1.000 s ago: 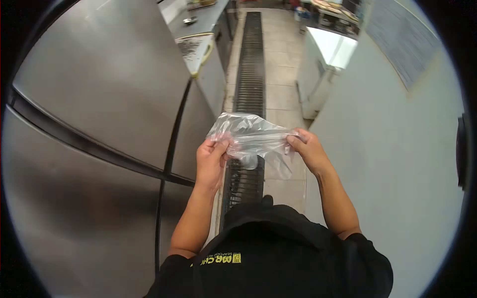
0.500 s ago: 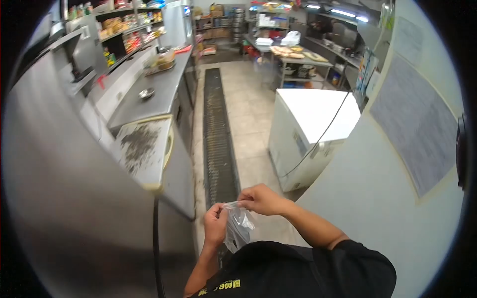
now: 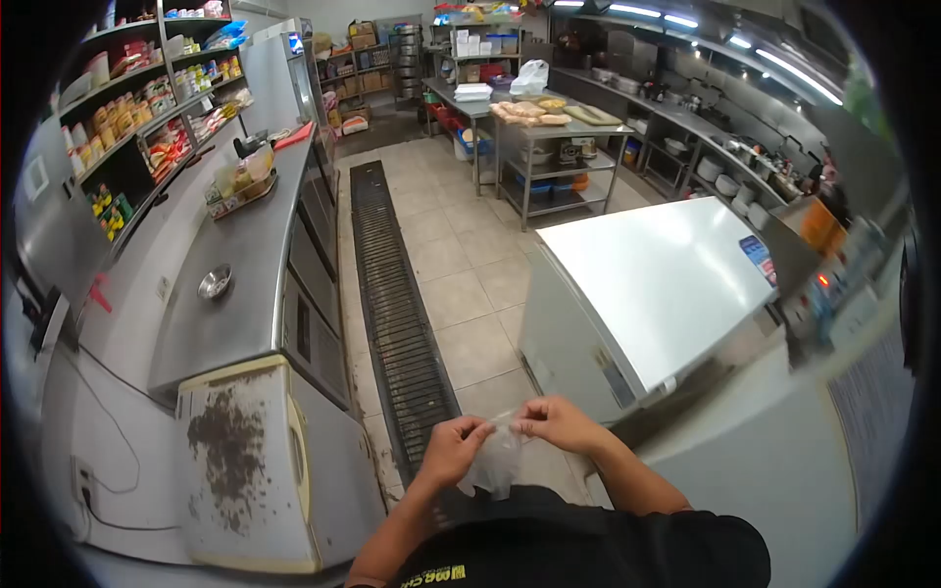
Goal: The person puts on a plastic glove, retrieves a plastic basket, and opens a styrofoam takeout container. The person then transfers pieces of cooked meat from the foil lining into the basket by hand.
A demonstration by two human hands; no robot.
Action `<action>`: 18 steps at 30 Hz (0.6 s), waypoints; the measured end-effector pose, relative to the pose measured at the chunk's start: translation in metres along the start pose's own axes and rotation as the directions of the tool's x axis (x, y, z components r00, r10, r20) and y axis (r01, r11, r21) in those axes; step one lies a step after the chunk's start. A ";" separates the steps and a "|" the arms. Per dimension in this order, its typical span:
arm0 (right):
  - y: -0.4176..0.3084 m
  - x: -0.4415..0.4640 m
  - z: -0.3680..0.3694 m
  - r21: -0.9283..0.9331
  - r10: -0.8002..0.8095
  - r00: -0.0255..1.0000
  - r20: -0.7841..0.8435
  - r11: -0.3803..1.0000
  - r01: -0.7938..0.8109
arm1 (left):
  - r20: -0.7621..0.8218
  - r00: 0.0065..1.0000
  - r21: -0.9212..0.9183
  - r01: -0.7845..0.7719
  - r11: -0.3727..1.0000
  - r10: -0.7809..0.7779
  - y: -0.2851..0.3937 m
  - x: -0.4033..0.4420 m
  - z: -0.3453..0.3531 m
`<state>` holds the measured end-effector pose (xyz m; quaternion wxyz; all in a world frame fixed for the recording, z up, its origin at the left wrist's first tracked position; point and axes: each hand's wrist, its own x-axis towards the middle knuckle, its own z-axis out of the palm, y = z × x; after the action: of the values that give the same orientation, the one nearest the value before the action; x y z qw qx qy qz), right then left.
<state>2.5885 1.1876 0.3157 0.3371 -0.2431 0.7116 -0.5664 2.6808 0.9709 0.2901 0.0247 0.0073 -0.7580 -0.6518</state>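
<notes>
A clear plastic bag hangs in front of my chest. My left hand pinches its top edge on one side. On the other side, the thumb and fingers of my right hand grip the same top edge, a short gap away. The bag looks thin and crumpled; I cannot make out anything inside it. Its lower end reaches down to my black shirt.
A long floor grate runs ahead. At left are a stained small fridge and a steel counter bearing a metal bowl. A white chest freezer stands right. Beyond is a steel table with food.
The view has moved forward, past the steel panel on the left, and more of the kitchen shows at right. Both hands still hold the plastic bag, now slightly further right in view.
</notes>
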 end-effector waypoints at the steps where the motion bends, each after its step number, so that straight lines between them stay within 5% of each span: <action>1: -0.001 0.034 -0.012 0.030 -0.078 0.997 -0.025 0.996 0.079 | -0.013 1.000 0.018 0.027 0.999 -0.027 -0.009 0.024 -0.017; 6: -0.038 0.204 -0.053 0.232 -0.206 0.967 0.151 0.958 0.168 | -0.064 0.987 -0.096 0.142 0.985 -0.149 0.008 0.139 -0.094; 8: -0.083 0.253 -0.063 -0.013 -0.284 0.923 0.259 0.955 0.297 | -0.176 0.976 -0.070 0.121 0.990 -0.131 0.015 0.179 -0.120; 12: -0.093 0.367 -0.089 -0.070 -0.163 0.901 0.402 0.976 0.208 | -0.390 0.906 -0.200 0.088 0.976 -0.161 0.003 0.252 -0.167; 18: -0.078 0.527 -0.166 0.013 -0.112 0.970 0.215 0.994 0.112 | -0.387 0.896 -0.271 0.115 0.956 -0.217 -0.062 0.425 -0.219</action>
<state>2.1151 0.8916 0.3052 0.3801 -0.3427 0.6559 -0.5549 2.2650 0.7271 0.2734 0.1287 0.2066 -0.6474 -0.7222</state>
